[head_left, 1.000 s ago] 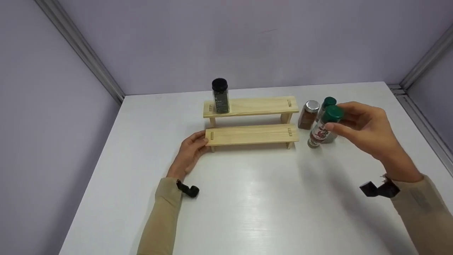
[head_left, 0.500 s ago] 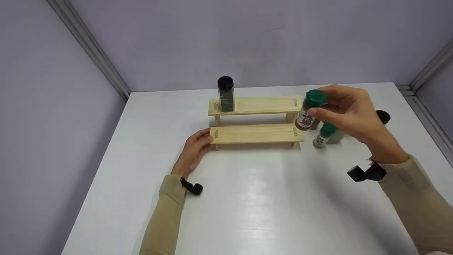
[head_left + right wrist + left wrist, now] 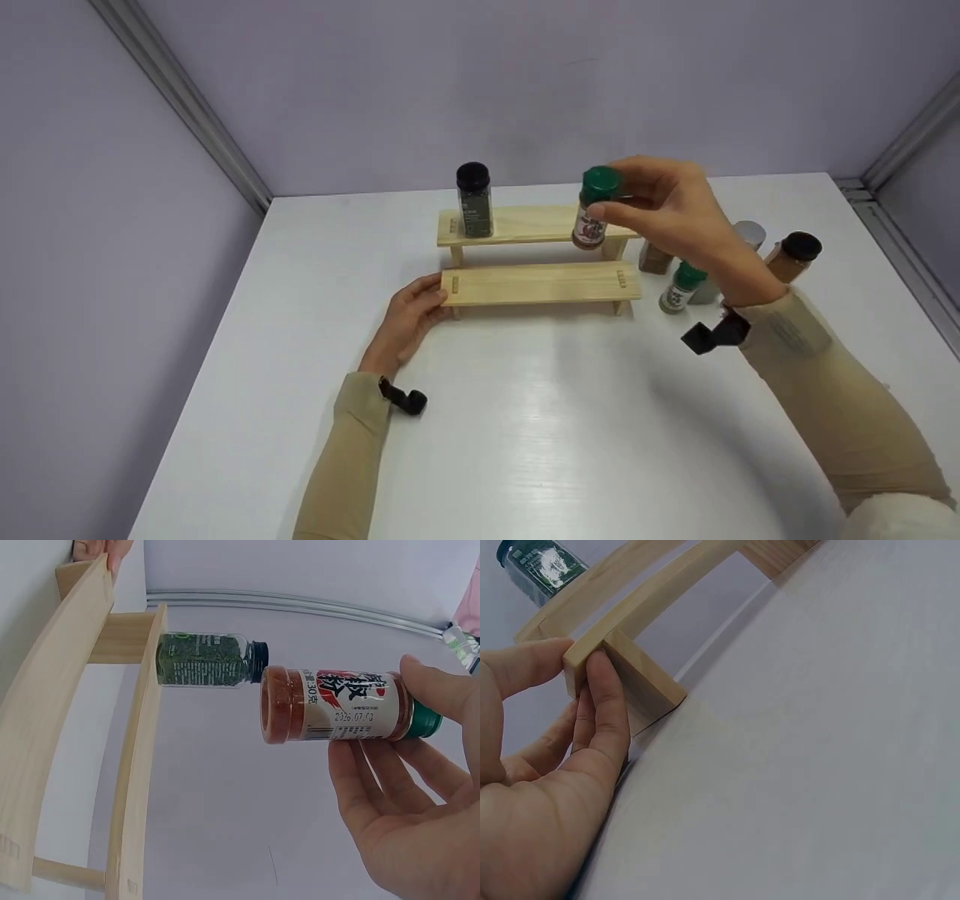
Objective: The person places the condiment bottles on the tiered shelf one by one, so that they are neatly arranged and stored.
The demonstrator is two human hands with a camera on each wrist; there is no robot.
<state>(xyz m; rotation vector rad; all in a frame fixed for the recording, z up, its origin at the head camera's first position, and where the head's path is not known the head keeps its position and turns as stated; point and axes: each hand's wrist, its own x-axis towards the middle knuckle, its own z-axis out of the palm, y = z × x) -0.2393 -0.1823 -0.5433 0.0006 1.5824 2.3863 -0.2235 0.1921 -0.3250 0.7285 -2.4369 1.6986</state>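
My right hand (image 3: pixel 675 210) grips a green-capped spice jar (image 3: pixel 590 229) between thumb and fingers, in front of the right part of the upper wooden shelf (image 3: pixel 532 223). Red powder fills this jar (image 3: pixel 360 705), and the right wrist view shows its base apart from the shelf. At the rack's left end, my left hand (image 3: pixel 409 319) pinches the lower shelf (image 3: pixel 536 285), thumb on top and fingers beneath, as the left wrist view shows. A black-capped jar of green herbs (image 3: pixel 475 202) stands upright on the upper shelf's left end.
Right of the rack, several jars stand on the white table (image 3: pixel 480 450): a brown one (image 3: pixel 655 257), a small green-capped one (image 3: pixel 677 294), a silver-lidded one (image 3: pixel 750 232) partly behind my right hand, and a black-capped one (image 3: pixel 791 259). Pale walls enclose the table.
My right hand has lifted the green-capped spice jar from among the other jars and carried it left to the upper shelf. The left hand keeps its hold on the lower shelf.
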